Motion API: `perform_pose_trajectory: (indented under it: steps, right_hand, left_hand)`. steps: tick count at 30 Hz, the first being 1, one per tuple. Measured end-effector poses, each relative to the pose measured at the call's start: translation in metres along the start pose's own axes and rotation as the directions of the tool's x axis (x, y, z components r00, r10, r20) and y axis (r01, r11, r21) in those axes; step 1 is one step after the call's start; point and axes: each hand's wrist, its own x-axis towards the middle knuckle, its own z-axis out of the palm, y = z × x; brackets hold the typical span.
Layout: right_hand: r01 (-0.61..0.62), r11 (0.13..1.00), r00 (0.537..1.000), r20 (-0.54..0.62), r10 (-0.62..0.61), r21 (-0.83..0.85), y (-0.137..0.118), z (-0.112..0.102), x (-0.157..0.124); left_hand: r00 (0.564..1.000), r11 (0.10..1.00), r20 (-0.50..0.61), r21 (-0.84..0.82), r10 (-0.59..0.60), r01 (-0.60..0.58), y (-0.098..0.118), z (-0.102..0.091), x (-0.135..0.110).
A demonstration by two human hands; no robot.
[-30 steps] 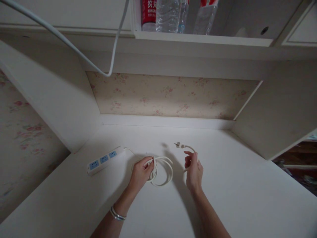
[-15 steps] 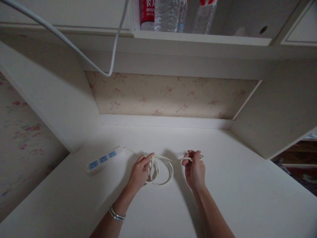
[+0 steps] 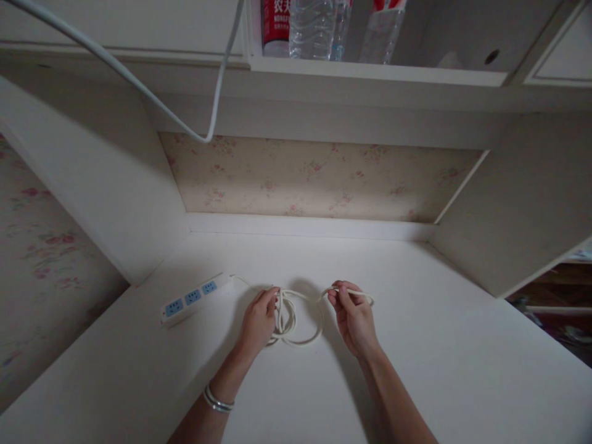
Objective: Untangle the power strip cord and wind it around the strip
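While the left hand [image 3: 258,322] stays pinched on the coiled white cord [image 3: 303,340] at lower centre of the frame, the right hand [image 3: 354,317], closed on its free end, has drawn in beside the coil, taking up slack near the power strip [image 3: 192,298].

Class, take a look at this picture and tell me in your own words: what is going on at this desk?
A person is handling the white cord of a power strip with two bare hands. The left hand grips the coiled loops together, while the right hand pinches a free stretch of the cord just beside the coil. The power strip lies flat on the desk, to the left of the hands.
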Motion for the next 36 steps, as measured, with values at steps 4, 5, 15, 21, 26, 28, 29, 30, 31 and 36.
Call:
perform_pose_trajectory:
  steps: [4, 5, 15, 21, 26, 28, 29, 30, 31, 36]
  right_hand:
    - [-0.020, 0.999, 1.000, 0.012, 0.019, 0.045, 0.000, 0.000, -0.002]
    - [-0.029, 0.998, 1.000, 0.005, 0.029, 0.063, -0.001, 0.001, -0.002]
    - [-0.182, 0.967, 0.981, 0.098, 0.166, 0.178, -0.005, 0.005, -0.008]
    - [-0.161, 0.975, 0.981, 0.130, 0.142, 0.150, -0.002, 0.008, -0.010]
    - [-0.114, 0.988, 0.986, 0.137, 0.099, 0.106, 0.001, 0.008, -0.010]
    - [-0.100, 0.990, 0.988, 0.128, 0.087, 0.101, 0.003, 0.008, -0.010]
    - [-0.096, 0.991, 0.989, 0.123, 0.084, 0.098, 0.004, 0.008, -0.009]
    - [-0.095, 0.991, 0.989, 0.121, 0.083, 0.095, 0.005, 0.008, -0.009]
    - [-0.096, 0.991, 0.989, 0.122, 0.085, 0.093, 0.006, 0.008, -0.008]
    - [-0.117, 0.988, 0.982, 0.158, 0.100, 0.101, 0.009, 0.008, -0.007]
  left_hand:
    - [0.997, 0.997, 0.000, 0.011, 0.071, -0.071, -0.005, 0.002, 0.000]
    - [0.997, 0.997, -0.011, 0.010, 0.080, -0.080, -0.004, 0.002, 0.001]
    - [0.995, 0.986, -0.051, 0.147, 0.086, -0.078, 0.012, -0.005, -0.001]
    - [0.993, 0.958, 0.048, 0.262, 0.105, -0.114, 0.017, -0.006, -0.004]
    - [0.978, 0.952, 0.155, 0.247, 0.143, -0.178, 0.022, -0.007, -0.006]
    - [0.977, 0.950, 0.158, 0.256, 0.141, -0.179, 0.022, -0.007, -0.007]
    - [0.979, 0.949, 0.151, 0.262, 0.139, -0.175, 0.022, -0.007, -0.006]
    - [0.980, 0.948, 0.143, 0.267, 0.138, -0.172, 0.021, -0.007, -0.006]
    - [0.981, 0.946, 0.135, 0.275, 0.138, -0.171, 0.021, -0.006, -0.006]
    - [0.982, 0.938, 0.126, 0.302, 0.139, -0.172, 0.020, -0.006, -0.006]
